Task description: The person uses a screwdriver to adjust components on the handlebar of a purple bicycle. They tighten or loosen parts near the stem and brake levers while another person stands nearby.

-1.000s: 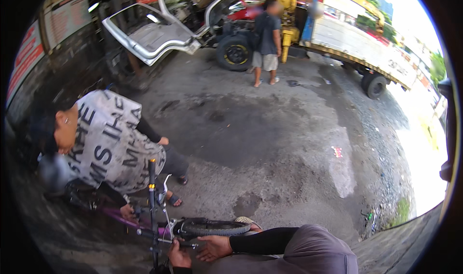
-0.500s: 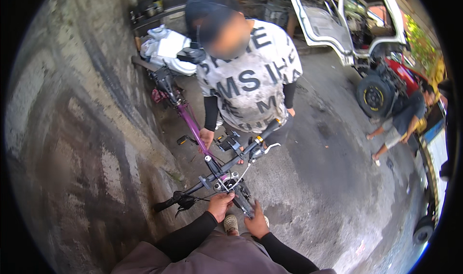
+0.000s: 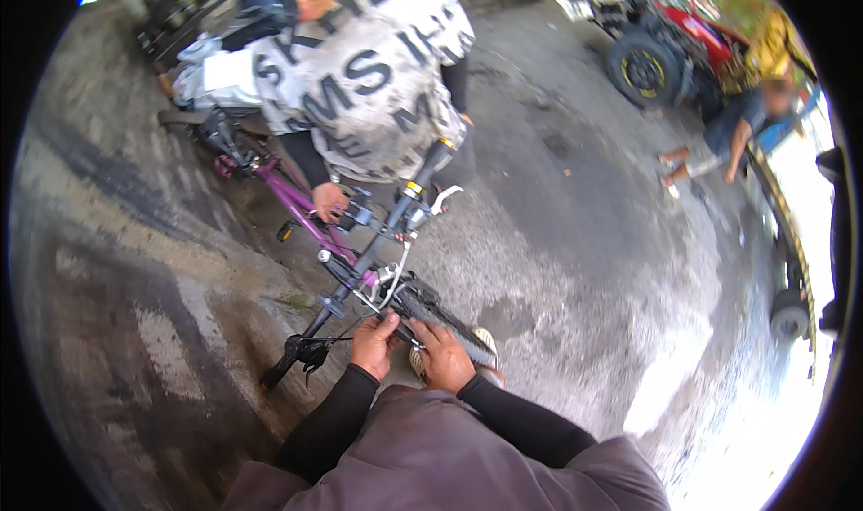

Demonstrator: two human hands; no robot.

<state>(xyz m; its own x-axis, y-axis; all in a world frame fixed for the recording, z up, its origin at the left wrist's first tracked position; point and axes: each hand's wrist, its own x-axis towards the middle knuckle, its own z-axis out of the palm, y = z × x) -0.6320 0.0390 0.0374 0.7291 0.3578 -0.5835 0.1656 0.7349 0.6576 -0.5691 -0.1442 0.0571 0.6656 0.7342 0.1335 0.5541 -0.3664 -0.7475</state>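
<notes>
A purple bicycle [image 3: 292, 193] stands in front of me, its black handlebar [image 3: 387, 228] slanting from near left to far right. My left hand [image 3: 372, 347] is closed, thumb and fingers pinched by the front fork, below the pale cable [image 3: 401, 264]. Beside the front tyre [image 3: 442, 318], my right hand [image 3: 444, 356] has its fingers bent toward the left one. Between both hands shows a small dark, thin piece, partly covered by fingers; its kind I cannot make out. The front brake is largely hidden.
Across the bicycle a person in a printed shirt [image 3: 360, 75] has a hand at the frame. A stained wall [image 3: 135, 268] runs along the left. Another person [image 3: 733, 138] sits far right near a large truck wheel [image 3: 643, 71]. My shoe [image 3: 485, 345] is beside the tyre.
The view has shifted, so the scene sits farther left and higher. The handlebar and front wheel have turned. My right hand has moved from the tyre's side to close beside my left hand.
</notes>
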